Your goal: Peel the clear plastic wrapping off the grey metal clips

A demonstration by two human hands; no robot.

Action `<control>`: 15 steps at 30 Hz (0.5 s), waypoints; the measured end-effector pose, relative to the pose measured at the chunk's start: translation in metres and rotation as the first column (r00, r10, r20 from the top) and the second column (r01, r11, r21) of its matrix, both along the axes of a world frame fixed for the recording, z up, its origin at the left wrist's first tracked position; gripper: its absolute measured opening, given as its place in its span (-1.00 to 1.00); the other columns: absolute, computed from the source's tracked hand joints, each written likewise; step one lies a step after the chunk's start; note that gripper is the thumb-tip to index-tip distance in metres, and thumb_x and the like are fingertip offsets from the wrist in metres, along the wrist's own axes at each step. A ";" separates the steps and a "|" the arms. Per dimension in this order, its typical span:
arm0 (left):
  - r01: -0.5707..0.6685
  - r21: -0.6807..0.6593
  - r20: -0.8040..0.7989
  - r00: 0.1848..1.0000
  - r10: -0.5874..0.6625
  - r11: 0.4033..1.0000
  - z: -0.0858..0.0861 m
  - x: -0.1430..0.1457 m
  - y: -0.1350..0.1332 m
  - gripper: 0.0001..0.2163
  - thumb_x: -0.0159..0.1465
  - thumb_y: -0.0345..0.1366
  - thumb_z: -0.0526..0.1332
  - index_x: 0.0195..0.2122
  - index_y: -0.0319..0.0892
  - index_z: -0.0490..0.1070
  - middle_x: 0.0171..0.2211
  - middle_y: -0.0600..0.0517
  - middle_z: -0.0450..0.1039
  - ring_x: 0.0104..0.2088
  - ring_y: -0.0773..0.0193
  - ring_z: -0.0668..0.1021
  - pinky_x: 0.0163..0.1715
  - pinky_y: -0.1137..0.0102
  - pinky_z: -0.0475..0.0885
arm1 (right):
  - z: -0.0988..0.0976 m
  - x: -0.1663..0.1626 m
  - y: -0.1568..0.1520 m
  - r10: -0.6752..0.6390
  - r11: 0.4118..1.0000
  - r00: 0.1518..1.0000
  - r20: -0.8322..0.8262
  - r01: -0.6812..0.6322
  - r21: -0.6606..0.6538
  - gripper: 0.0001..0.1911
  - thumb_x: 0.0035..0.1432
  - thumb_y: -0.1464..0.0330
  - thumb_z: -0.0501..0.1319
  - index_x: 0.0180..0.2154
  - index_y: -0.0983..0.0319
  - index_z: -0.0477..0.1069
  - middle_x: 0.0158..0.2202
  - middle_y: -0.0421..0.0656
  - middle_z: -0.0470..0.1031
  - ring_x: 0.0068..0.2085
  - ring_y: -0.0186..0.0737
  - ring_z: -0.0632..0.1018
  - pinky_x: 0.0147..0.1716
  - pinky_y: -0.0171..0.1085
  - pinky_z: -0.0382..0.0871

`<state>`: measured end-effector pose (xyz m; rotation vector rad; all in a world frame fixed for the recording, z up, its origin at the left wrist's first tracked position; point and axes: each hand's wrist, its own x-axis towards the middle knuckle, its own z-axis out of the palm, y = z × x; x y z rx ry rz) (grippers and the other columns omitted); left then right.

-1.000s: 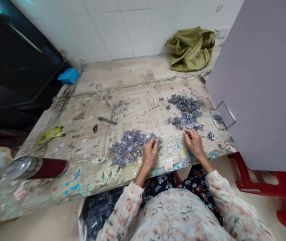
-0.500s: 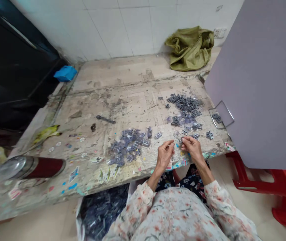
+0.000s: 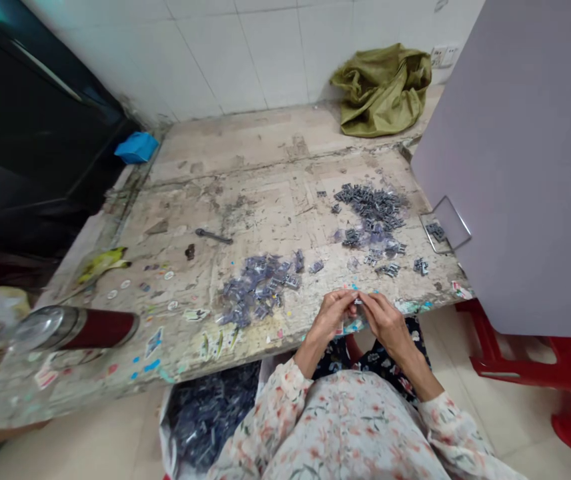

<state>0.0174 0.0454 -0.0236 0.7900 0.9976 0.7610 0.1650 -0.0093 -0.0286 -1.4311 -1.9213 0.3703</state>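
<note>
Over the table's front edge my left hand [image 3: 333, 313] and my right hand [image 3: 383, 321] meet at the fingertips. Both pinch a small grey plastic part [image 3: 358, 302], mostly covered by the fingers. Left of my hands lies a pile of clear, purplish pieces [image 3: 258, 287] with grey bits among them; one such piece [image 3: 316, 267] lies apart from it. Beyond my right hand is a heap of dark grey plastic parts [image 3: 373, 205], with a few loose grey parts [image 3: 390, 269] nearer to me.
A red flask [image 3: 100, 329] lies at the left by a banana peel [image 3: 103, 263]. A dark rod-like tool [image 3: 214, 236] rests mid-table. An olive sack [image 3: 385, 93] sits at the back. The grey panel [image 3: 520, 167] bounds the right; a filled bag [image 3: 210, 420] stands below.
My hands were apart, the right one near the loose grey parts. They have come together at the fingertips, around the small grey part. The view has shifted slightly.
</note>
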 end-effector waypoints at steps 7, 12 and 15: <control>-0.113 0.446 -0.398 0.863 0.310 0.888 0.000 0.028 0.027 -0.72 0.12 -0.11 0.32 -0.24 -0.20 0.49 -0.31 -0.04 0.43 -0.34 0.23 0.47 -0.32 0.37 0.39 | -0.013 0.013 -0.010 -0.214 0.977 0.975 -0.052 0.213 -0.022 -0.72 0.35 0.35 0.06 0.00 0.18 0.46 -0.22 -0.04 0.48 -0.23 -0.17 0.54 -0.20 -0.19 0.47; -0.043 0.550 -0.518 0.765 0.381 0.834 -0.003 0.054 0.055 -0.85 0.16 -0.36 0.26 -0.23 -0.21 0.42 -0.12 -0.16 0.36 -0.20 0.13 0.49 -0.23 0.30 0.37 | -0.013 0.016 -0.021 -0.263 0.963 0.956 -0.132 0.251 -0.099 -0.74 0.33 0.33 0.08 -0.07 0.19 0.50 -0.21 -0.03 0.49 -0.19 -0.14 0.53 -0.15 -0.15 0.46; -0.061 0.488 -0.460 0.830 0.316 0.871 -0.008 0.048 0.061 -0.96 0.21 -0.37 0.19 -0.36 -0.20 0.42 -0.23 -0.11 0.40 -0.23 0.18 0.49 -0.23 0.33 0.39 | -0.011 0.015 -0.021 -0.298 0.952 0.912 -0.281 0.261 -0.161 -0.76 0.29 0.27 0.14 -0.14 0.19 0.54 -0.23 -0.04 0.51 -0.21 -0.15 0.55 -0.18 -0.15 0.49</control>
